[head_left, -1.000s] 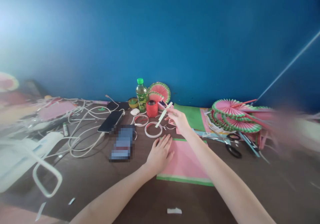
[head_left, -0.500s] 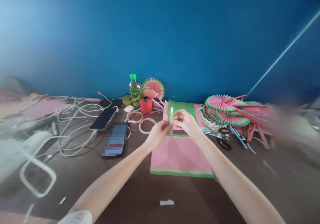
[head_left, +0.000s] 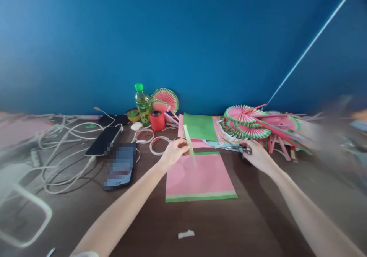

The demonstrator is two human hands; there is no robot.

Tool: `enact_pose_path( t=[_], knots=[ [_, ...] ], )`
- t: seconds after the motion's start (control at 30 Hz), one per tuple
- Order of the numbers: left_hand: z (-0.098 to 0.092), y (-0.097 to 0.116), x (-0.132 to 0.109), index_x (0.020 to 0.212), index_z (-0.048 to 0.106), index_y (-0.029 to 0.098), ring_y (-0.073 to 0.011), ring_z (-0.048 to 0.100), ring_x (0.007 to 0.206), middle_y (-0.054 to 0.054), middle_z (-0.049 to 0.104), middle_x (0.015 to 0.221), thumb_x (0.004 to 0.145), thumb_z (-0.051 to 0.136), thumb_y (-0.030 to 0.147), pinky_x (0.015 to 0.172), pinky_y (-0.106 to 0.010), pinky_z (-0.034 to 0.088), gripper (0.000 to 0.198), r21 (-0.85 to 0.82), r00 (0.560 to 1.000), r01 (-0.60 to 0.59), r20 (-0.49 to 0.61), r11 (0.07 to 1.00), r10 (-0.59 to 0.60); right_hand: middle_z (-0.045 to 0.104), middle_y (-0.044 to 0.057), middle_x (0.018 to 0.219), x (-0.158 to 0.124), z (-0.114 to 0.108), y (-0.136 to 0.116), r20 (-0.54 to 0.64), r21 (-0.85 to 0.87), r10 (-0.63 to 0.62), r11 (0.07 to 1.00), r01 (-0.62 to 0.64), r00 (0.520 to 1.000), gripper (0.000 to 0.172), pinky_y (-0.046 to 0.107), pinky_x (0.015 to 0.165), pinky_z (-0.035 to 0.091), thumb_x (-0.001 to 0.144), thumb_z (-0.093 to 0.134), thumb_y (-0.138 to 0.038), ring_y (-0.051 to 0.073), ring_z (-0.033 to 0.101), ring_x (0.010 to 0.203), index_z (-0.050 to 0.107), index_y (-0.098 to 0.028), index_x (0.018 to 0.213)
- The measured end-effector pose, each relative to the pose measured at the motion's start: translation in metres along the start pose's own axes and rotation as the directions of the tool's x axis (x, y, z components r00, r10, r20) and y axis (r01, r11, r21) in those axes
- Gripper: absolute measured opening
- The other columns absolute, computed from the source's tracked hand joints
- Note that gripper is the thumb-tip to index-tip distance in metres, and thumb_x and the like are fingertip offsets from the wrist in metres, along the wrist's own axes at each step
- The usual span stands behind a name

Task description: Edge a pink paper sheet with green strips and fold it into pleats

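Observation:
My left hand (head_left: 174,152) pinches a narrow pale yellow-green strip (head_left: 188,140), which stands slightly tilted above the back edge of a pink sheet (head_left: 197,176). That sheet has green bands along its front and back edges and lies flat on the table. To the right, my right hand (head_left: 255,153) has its fingers closed on the handle of the scissors (head_left: 245,158). The blades point left, over light blue paper (head_left: 213,144); part of the handles is hidden by the fingers.
Behind the sheet lie green paper (head_left: 200,127) and pleated paper fans (head_left: 243,116). Left of my hand are tape rolls (head_left: 159,146), a red spool (head_left: 157,122), a bottle (head_left: 142,106), a phone (head_left: 122,167) and tangled white cables (head_left: 61,134). A white scrap (head_left: 186,234) lies in front.
My right hand has left the strip and moved right to the scissors. My left hand still holds the strip, now tilted more to the left. The whole view has shifted slightly.

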State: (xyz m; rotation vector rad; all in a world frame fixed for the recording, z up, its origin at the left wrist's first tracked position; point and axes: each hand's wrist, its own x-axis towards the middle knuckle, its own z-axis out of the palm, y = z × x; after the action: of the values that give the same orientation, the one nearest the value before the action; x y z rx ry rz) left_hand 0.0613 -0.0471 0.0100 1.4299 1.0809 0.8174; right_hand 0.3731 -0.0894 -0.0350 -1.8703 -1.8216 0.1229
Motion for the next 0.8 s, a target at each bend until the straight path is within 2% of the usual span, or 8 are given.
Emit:
enact_pose_path(
  t=[0.13, 0.27, 0.33, 0.4, 0.5, 0.57, 0.63, 0.8],
  knots=[
    [-0.002, -0.002, 0.002, 0.071, 0.058, 0.013, -0.0112, 0.060, 0.060, 0.001, 0.063, 0.063, 0.068, 0.058, 0.011, 0.064, -0.026, 0.049, 0.004, -0.039, 1.000, 0.024, -0.010, 0.999, -0.024, 0.062, 0.011, 0.100, -0.011, -0.001, 0.013, 0.081, -0.068, -0.052, 0.996, 0.057, 0.995, 0.025, 0.039, 0.086, 0.044, 0.066, 0.051, -0.020, 0.024, 0.058, 0.093, 0.061, -0.018, 0.089],
    [-0.004, -0.001, 0.002, 0.070, 0.056, 0.013, -0.0101, 0.060, 0.058, 0.002, 0.062, 0.060, 0.067, 0.060, 0.008, 0.068, -0.028, 0.051, 0.007, -0.069, 0.998, 0.044, -0.033, 0.997, -0.046, 0.062, 0.008, 0.086, -0.014, -0.003, 0.019, 0.143, -0.039, 0.001, 0.999, 0.004, 0.990, 0.026, 0.032, 0.072, 0.049, 0.065, 0.050, -0.020, 0.019, 0.060, 0.075, 0.060, -0.017, 0.089],
    [-0.004, 0.001, 0.001, 0.070, 0.056, 0.013, -0.0095, 0.060, 0.058, 0.002, 0.062, 0.060, 0.068, 0.059, 0.007, 0.069, -0.028, 0.052, 0.007, -0.070, 0.998, 0.048, -0.034, 0.996, -0.050, 0.062, 0.006, 0.082, -0.013, -0.005, 0.022, 0.160, -0.067, -0.001, 0.998, 0.012, 0.987, 0.026, 0.031, 0.070, 0.049, 0.065, 0.049, -0.019, 0.019, 0.060, 0.073, 0.060, -0.019, 0.089],
    [-0.005, 0.002, 0.001, 0.070, 0.056, 0.012, -0.0092, 0.060, 0.058, 0.002, 0.062, 0.060, 0.068, 0.059, 0.006, 0.070, -0.028, 0.052, 0.007, -0.076, 0.998, 0.054, -0.032, 0.996, -0.057, 0.061, 0.008, 0.093, -0.012, -0.006, 0.024, 0.141, -0.135, -0.044, 0.989, 0.064, 0.989, 0.034, 0.034, 0.075, 0.047, 0.064, 0.050, -0.019, 0.022, 0.058, 0.085, 0.058, -0.020, 0.097],
    [-0.005, 0.002, 0.002, 0.070, 0.056, 0.013, -0.0095, 0.060, 0.059, 0.002, 0.062, 0.060, 0.068, 0.059, 0.006, 0.072, -0.029, 0.052, 0.008, -0.082, 0.998, 0.049, -0.026, 0.995, -0.052, 0.055, 0.011, 0.115, -0.006, -0.008, 0.024, 0.165, -0.250, -0.087, 0.960, 0.127, 0.982, 0.058, 0.039, 0.083, 0.042, 0.060, 0.051, -0.016, 0.028, 0.051, 0.103, 0.049, -0.019, 0.118],
    [-0.006, 0.001, 0.001, 0.070, 0.055, 0.013, -0.0096, 0.060, 0.059, 0.002, 0.062, 0.061, 0.068, 0.059, 0.007, 0.071, -0.028, 0.052, 0.007, -0.078, 0.999, 0.042, -0.019, 0.996, -0.043, 0.055, 0.012, 0.114, -0.001, -0.007, 0.022, 0.228, -0.310, -0.053, 0.942, 0.125, 0.972, 0.064, 0.040, 0.082, 0.042, 0.058, 0.050, -0.013, 0.029, 0.051, 0.101, 0.047, -0.018, 0.122],
    [-0.006, 0.000, 0.001, 0.070, 0.055, 0.013, -0.0097, 0.060, 0.059, 0.002, 0.062, 0.061, 0.068, 0.059, 0.007, 0.069, -0.027, 0.052, 0.007, -0.074, 0.999, 0.034, -0.010, 0.997, -0.035, 0.057, 0.012, 0.109, 0.001, -0.006, 0.020, 0.258, -0.347, -0.031, 0.930, 0.123, 0.966, 0.062, 0.039, 0.080, 0.042, 0.056, 0.050, -0.010, 0.028, 0.053, 0.097, 0.050, -0.017, 0.118],
    [-0.009, -0.003, 0.003, 0.070, 0.055, 0.013, -0.0101, 0.060, 0.060, 0.001, 0.063, 0.061, 0.066, 0.061, 0.010, 0.067, -0.026, 0.051, 0.008, -0.080, 1.000, 0.018, -0.002, 0.997, -0.018, 0.059, 0.011, 0.102, -0.002, -0.008, 0.026, 0.306, -0.267, -0.058, 0.953, 0.145, 0.950, 0.059, 0.031, 0.074, 0.044, 0.058, 0.045, -0.004, 0.021, 0.058, 0.085, 0.050, -0.015, 0.115]
  ],
)
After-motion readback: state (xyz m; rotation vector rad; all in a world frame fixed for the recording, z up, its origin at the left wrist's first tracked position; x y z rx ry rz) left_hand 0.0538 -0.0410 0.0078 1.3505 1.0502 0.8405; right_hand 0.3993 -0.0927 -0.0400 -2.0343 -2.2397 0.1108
